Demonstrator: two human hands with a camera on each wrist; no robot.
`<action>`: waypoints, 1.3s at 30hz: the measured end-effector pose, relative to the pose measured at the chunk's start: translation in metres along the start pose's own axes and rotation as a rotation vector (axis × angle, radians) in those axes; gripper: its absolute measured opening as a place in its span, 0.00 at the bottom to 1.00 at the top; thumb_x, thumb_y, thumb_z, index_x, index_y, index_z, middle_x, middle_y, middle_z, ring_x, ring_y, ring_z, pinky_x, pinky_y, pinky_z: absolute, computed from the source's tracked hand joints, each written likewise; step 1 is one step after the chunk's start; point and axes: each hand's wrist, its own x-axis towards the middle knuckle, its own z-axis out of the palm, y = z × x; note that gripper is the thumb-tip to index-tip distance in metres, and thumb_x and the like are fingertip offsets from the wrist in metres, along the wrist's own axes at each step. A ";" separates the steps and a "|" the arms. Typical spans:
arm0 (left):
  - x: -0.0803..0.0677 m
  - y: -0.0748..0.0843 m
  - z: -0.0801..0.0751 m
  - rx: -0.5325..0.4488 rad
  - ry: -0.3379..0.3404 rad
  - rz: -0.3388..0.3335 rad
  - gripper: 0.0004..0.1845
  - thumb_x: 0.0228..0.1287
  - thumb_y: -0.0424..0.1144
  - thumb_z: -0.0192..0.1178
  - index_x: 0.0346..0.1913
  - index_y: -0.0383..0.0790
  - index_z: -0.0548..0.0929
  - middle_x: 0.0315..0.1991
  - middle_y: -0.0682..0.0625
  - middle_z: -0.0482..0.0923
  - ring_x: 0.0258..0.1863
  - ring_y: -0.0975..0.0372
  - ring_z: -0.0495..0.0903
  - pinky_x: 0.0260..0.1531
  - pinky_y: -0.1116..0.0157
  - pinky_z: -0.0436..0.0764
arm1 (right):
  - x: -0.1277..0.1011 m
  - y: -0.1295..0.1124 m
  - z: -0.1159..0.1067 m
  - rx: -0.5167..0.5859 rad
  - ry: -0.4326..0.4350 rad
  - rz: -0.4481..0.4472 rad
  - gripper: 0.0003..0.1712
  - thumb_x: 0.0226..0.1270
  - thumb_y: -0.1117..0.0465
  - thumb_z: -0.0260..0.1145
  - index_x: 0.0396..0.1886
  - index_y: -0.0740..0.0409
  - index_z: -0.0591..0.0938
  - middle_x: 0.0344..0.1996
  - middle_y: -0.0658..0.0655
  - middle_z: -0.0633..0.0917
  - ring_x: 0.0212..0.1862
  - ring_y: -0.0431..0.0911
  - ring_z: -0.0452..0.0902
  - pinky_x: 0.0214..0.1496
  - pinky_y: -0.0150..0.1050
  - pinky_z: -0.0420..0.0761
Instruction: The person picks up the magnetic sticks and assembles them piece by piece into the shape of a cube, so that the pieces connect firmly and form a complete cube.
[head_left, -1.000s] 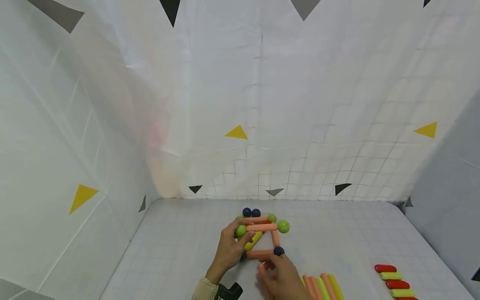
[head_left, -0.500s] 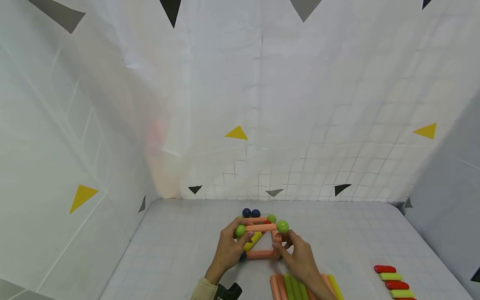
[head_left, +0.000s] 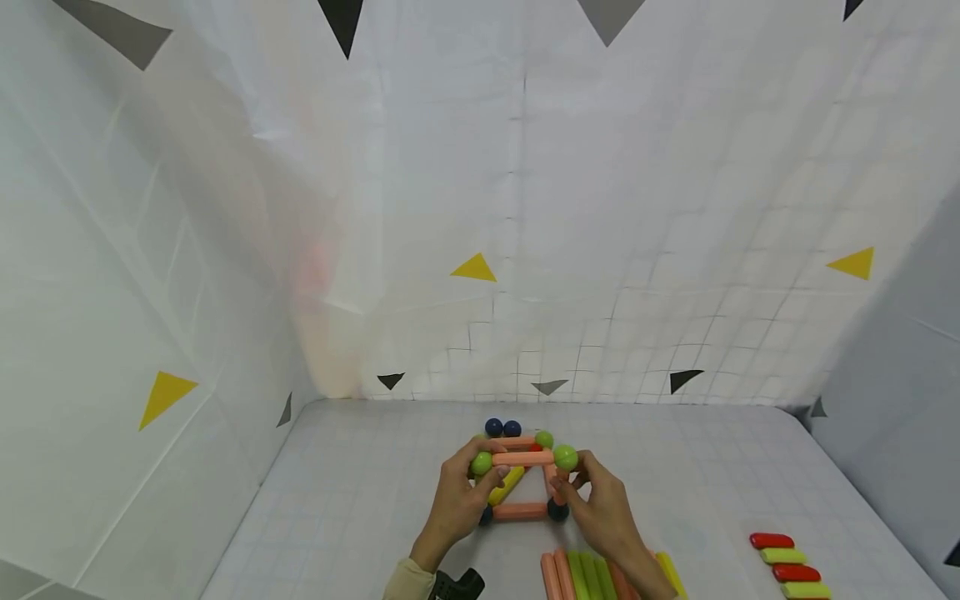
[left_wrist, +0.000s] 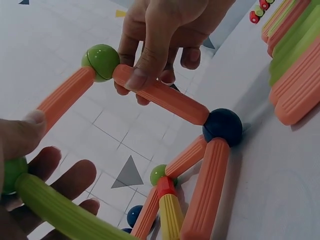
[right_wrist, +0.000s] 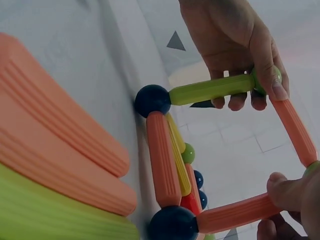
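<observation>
Orange rod frame (head_left: 522, 483) (green ball corners) pinched by left hand (head_left: 457, 500) and right hand (head_left: 600, 508).

White gridded table (head_left: 360, 500) bears rod frame (head_left: 521, 511), loose rods (head_left: 581, 575), perhaps blocks (head_left: 787, 567).

The upright frame of ribbed plastic rods and balls (head_left: 522, 483) stands on the gridded white table (head_left: 360, 500) between my left hand (head_left: 457, 500) and right hand (head_left: 603, 512). Loose rods (head_left: 581, 575) lie before it, flat short pieces (head_left: 787, 567) far right.
</observation>
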 end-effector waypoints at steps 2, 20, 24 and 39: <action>0.000 -0.001 0.000 0.000 0.002 0.008 0.12 0.75 0.34 0.64 0.57 0.47 0.82 0.64 0.53 0.85 0.66 0.58 0.82 0.58 0.57 0.85 | 0.000 0.003 0.001 0.002 0.006 -0.025 0.12 0.68 0.65 0.77 0.44 0.52 0.81 0.31 0.44 0.85 0.36 0.38 0.78 0.32 0.32 0.74; -0.001 0.010 -0.022 0.229 -0.002 -0.085 0.19 0.73 0.39 0.69 0.62 0.49 0.79 0.55 0.50 0.84 0.47 0.61 0.85 0.47 0.65 0.86 | 0.003 0.017 0.005 0.021 -0.103 0.019 0.15 0.68 0.63 0.77 0.45 0.50 0.78 0.38 0.48 0.87 0.36 0.36 0.79 0.37 0.31 0.80; 0.001 0.016 -0.032 0.291 -0.028 -0.058 0.18 0.71 0.38 0.71 0.60 0.51 0.81 0.53 0.51 0.85 0.45 0.64 0.85 0.45 0.60 0.88 | 0.004 0.021 0.003 0.015 -0.127 0.007 0.16 0.66 0.63 0.78 0.46 0.50 0.79 0.39 0.48 0.87 0.36 0.36 0.80 0.38 0.33 0.81; -0.001 0.015 -0.038 0.323 -0.048 -0.072 0.17 0.73 0.43 0.70 0.60 0.48 0.84 0.49 0.58 0.86 0.43 0.66 0.85 0.44 0.60 0.88 | 0.023 0.075 -0.123 -0.359 -0.267 0.026 0.24 0.68 0.60 0.77 0.60 0.62 0.83 0.52 0.65 0.89 0.51 0.61 0.86 0.51 0.60 0.85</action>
